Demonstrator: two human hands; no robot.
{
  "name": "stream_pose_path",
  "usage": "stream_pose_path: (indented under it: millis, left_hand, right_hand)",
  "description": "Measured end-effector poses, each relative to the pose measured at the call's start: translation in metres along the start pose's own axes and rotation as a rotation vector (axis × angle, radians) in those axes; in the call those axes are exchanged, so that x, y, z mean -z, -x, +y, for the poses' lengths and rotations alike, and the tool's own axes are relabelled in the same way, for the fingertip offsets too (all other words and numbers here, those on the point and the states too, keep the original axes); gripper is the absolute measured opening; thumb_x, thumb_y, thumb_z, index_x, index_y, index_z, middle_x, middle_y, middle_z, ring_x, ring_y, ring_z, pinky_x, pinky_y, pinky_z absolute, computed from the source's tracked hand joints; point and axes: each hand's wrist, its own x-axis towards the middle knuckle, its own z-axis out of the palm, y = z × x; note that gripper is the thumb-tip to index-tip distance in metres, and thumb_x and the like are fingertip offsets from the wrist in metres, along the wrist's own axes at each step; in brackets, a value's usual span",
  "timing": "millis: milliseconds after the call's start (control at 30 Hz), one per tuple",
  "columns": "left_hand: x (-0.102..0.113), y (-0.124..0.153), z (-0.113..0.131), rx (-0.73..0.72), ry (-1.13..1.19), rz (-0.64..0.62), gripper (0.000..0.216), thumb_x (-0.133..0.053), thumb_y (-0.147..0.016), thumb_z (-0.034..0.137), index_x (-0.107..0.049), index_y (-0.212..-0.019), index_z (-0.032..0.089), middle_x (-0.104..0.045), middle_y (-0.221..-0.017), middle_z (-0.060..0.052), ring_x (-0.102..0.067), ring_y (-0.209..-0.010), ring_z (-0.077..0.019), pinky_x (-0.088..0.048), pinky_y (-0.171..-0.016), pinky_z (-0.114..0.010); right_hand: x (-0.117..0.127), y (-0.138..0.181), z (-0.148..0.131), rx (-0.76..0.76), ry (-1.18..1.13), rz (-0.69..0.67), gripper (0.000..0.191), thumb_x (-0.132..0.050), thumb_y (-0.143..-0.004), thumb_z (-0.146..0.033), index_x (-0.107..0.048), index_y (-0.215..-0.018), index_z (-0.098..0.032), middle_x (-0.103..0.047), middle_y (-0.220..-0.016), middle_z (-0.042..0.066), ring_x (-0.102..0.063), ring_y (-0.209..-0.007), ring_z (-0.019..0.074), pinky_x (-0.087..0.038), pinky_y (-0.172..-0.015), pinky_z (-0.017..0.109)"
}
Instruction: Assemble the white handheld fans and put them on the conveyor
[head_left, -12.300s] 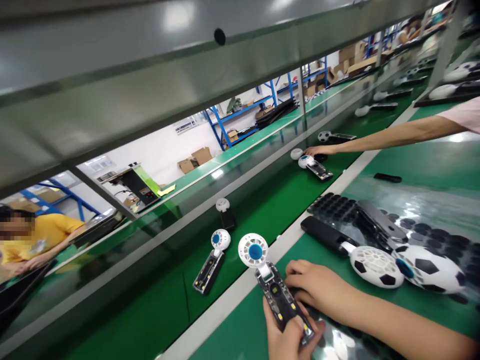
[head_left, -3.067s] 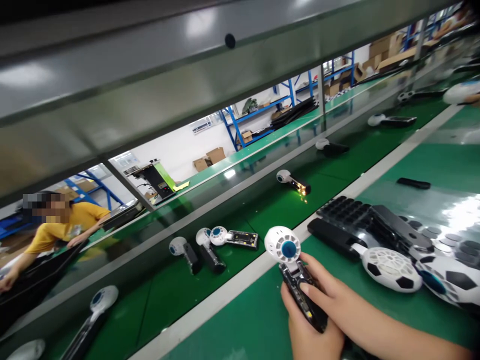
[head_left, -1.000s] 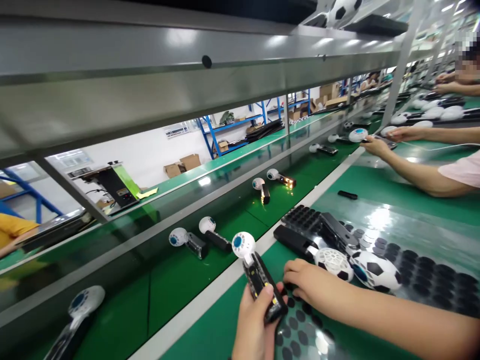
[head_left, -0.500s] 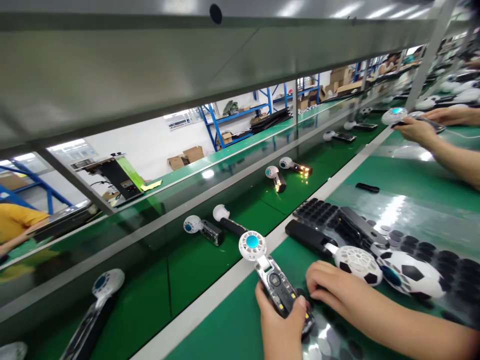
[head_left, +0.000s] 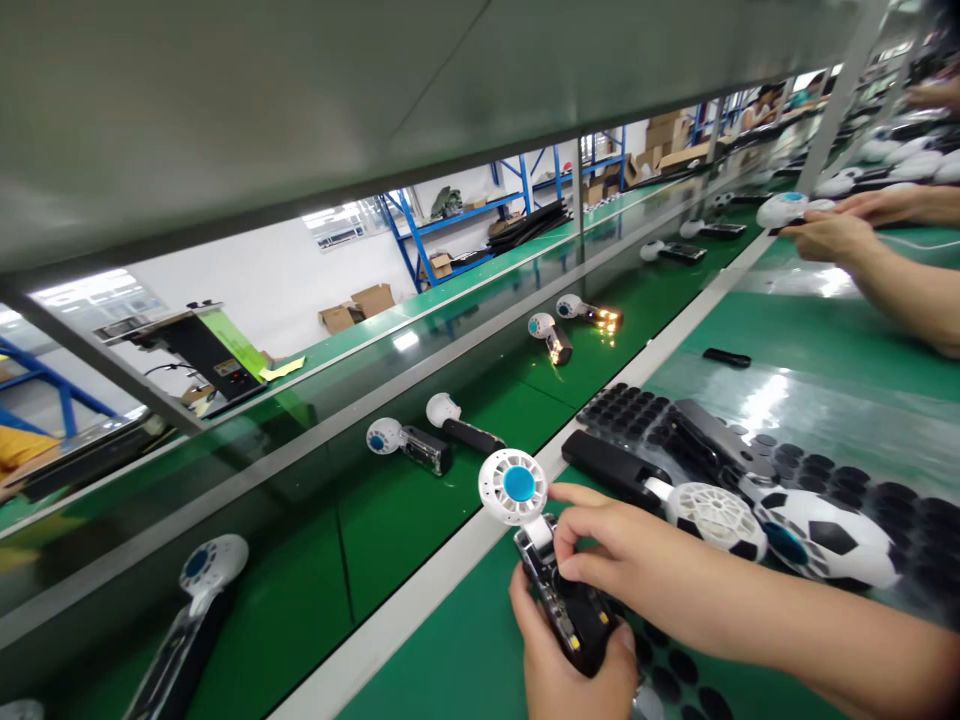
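My left hand [head_left: 574,665] is wrapped around the lower handle of a handheld fan [head_left: 513,487], which is tilted with its head up. The fan has a round white vented head with a blue centre, and its dark handle shows inner parts and small yellow pieces. Over the upper handle, just below the head, my right hand [head_left: 611,540] has its fingers curled and pressed to the fan; whatever the fingertips may hold is hidden. Beside my right forearm lie a fan with a black handle [head_left: 611,465] and another with a soccer-ball-patterned head [head_left: 832,535].
Sheets of round black pads [head_left: 847,500] lie under those fans. A green conveyor [head_left: 300,540] on the left carries several fans, two with lit handles. A dark strip [head_left: 727,357] lies on the bench. At right, a co-worker's hands [head_left: 840,235] hold a fan. A metal shelf [head_left: 300,120] hangs overhead.
My right hand has moved left from beside the fan onto its upper handle. The fan in my left hand has turned slightly, and the view has shifted a little.
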Motion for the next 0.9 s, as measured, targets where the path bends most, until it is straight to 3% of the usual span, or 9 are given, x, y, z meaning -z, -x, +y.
stream_pose_path:
  millis: [133, 300, 433, 733, 900]
  left_hand:
    - [0.001, 0.000, -0.001, 0.014, -0.009, -0.002, 0.078, -0.053, -0.050, 0.025, -0.022, -0.120, 0.010, -0.060, -0.105, -0.021, -0.062, -0.087, -0.0263, -0.044, -0.076, -0.033]
    - [0.000, -0.001, -0.003, 0.003, 0.047, 0.064, 0.071, -0.060, -0.051, 0.018, -0.030, -0.116, 0.015, -0.066, -0.094, -0.015, -0.064, -0.082, -0.0255, -0.046, -0.070, -0.029]
    - [0.000, -0.001, -0.005, -0.002, 0.060, 0.087, 0.071, -0.063, -0.050, 0.018, -0.033, -0.115, 0.014, -0.067, -0.089, -0.013, -0.064, -0.077, -0.0253, -0.047, -0.066, -0.029]
    - [0.000, 0.001, 0.001, 0.008, -0.034, 0.096, 0.074, -0.063, -0.051, 0.022, -0.033, -0.117, 0.012, -0.066, -0.089, -0.015, -0.063, -0.076, -0.0261, -0.046, -0.064, -0.029]
    - [0.002, 0.001, -0.003, 0.010, 0.022, 0.069, 0.076, -0.057, -0.052, 0.031, -0.034, -0.119, 0.008, -0.061, -0.105, -0.019, -0.059, -0.093, -0.0284, -0.042, -0.077, -0.032]
  right_hand:
    - [-0.001, 0.001, 0.001, -0.041, 0.007, -0.003, 0.013, -0.048, -0.077, -0.013, -0.051, -0.066, -0.020, -0.026, -0.144, -0.002, -0.036, -0.125, 0.0220, -0.039, -0.092, 0.031]
    - [-0.005, -0.002, 0.007, -0.052, 0.027, 0.032, 0.014, -0.048, -0.076, -0.010, -0.052, -0.067, -0.021, -0.029, -0.143, 0.002, -0.026, -0.130, 0.0194, -0.034, -0.098, 0.033]
    - [-0.011, -0.002, 0.011, 0.010, 0.012, 0.068, 0.014, -0.047, -0.075, -0.011, -0.051, -0.067, -0.021, -0.031, -0.142, 0.002, -0.032, -0.128, 0.0188, -0.036, -0.096, 0.034]
    - [-0.015, 0.001, 0.007, -0.013, 0.068, 0.099, 0.018, -0.046, -0.077, -0.006, -0.047, -0.069, -0.021, -0.030, -0.141, 0.000, -0.035, -0.124, 0.0203, -0.038, -0.091, 0.032]
    - [-0.015, 0.000, 0.015, 0.075, 0.055, 0.080, 0.022, -0.043, -0.075, 0.000, -0.043, -0.068, -0.021, -0.043, -0.117, 0.000, -0.053, -0.097, 0.0141, -0.042, -0.078, 0.025]
